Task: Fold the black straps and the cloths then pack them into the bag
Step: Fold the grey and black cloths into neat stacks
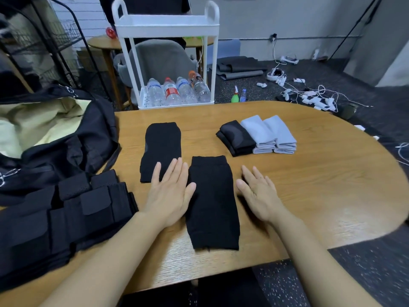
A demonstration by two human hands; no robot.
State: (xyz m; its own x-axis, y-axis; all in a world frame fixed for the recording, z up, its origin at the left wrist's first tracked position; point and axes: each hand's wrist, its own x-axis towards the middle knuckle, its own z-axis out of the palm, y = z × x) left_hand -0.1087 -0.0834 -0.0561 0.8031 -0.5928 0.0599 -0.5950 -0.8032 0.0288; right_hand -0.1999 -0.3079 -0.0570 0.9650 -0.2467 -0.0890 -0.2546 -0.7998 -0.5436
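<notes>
Both hands lie flat, fingers straight and released, flanking the flat black rectangular cloth [212,202] on the wooden bench [309,185]; left hand [170,193] at nine o'clock, right hand [259,196] at three. They hold nothing.

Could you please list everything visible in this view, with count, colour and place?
Flat cloths: two, black, table centre, one nearer, one farther left.
Folded cloths: three, one black, two light grey, in a row, far right of centre.
Strap pile: one heap, black, table's left edge.
Bag: one, black with pale lining, open, far left.
Table: one, wooden.
Cart: one, white, behind table.
Bottles: four, clear plastic, cart's lower shelf.
Spray bottle: one, green, on floor.
Chair: one, grey, behind cart.
Cables and devices: several, white, floor right.
Left hand: open, partly over the farther cloth.
Right hand: open, right of nearer cloth.
</notes>
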